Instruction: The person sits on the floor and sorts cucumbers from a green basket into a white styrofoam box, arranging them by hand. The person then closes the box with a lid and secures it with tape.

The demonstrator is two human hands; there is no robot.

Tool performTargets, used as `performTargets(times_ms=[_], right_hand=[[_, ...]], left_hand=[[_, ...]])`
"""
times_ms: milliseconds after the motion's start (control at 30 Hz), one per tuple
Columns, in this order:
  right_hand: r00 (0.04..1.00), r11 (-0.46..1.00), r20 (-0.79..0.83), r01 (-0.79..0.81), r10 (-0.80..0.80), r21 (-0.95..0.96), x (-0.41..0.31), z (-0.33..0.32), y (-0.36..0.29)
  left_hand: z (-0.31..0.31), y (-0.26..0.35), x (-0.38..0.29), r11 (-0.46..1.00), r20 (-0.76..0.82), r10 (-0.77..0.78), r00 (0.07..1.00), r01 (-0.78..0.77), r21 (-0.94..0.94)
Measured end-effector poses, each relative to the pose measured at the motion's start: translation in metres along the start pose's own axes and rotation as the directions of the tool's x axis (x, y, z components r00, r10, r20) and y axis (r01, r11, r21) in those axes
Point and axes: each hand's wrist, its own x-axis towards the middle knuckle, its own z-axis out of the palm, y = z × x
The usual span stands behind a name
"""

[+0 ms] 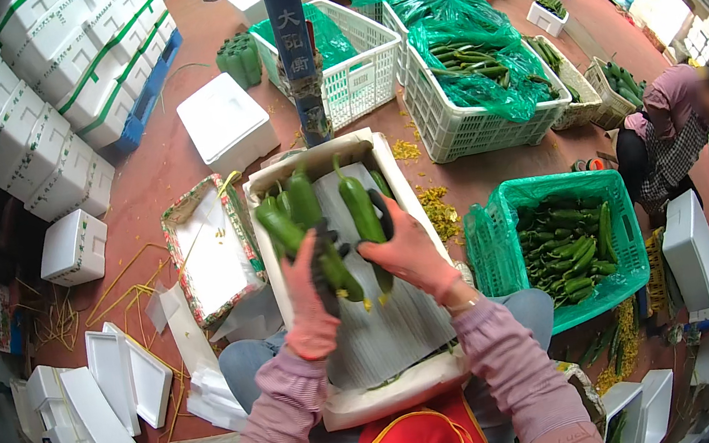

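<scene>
Over a pale lined box [269,248], both my hands hold smooth green cucumbers with yellow blossom ends. My left hand [312,300], in an orange glove with a dark palm, grips cucumbers [337,273]; motion blur hides exactly how many. One cucumber [362,210] is held in my right hand [406,248], its stem pointing away from me and its lower end over a whitish liner sheet [392,333]. Further cucumbers [303,198] show at the box's far end, partly behind my left hand.
At right, a green-lined crate [627,249] holds many cucumbers; a person [670,126] crouches beyond it. A scale post [294,58] stands behind the box. White crates [478,127], a foam box [225,117] and a patterned carton [206,243] surround me. Straps [131,289] litter the floor.
</scene>
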Motion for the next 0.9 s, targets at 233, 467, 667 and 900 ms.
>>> performTargets(times_ms=[233,467,667,900], right_hand=[[1.000,0.861,0.022,0.027,-0.018,-0.509,0.060,0.066,0.035],[0.990,0.994,0.135,-0.016,0.030,-0.109,0.070,0.024,0.034],[0.989,0.999,0.146,0.018,-0.013,-0.037,0.054,0.014,0.020],[0.997,0.900,0.070,0.008,0.025,-0.436,0.082,0.014,0.020]], left_hand=[[-0.046,0.027,0.023,0.962,0.182,-0.144,0.973,0.181,-0.207],[-0.017,0.000,0.061,0.909,0.356,-0.251,0.900,0.346,-0.234],[-0.029,-0.014,0.061,0.848,0.371,-0.253,0.893,0.389,-0.359],[-0.031,-0.021,0.064,0.887,0.319,-0.267,0.909,0.362,-0.287]])
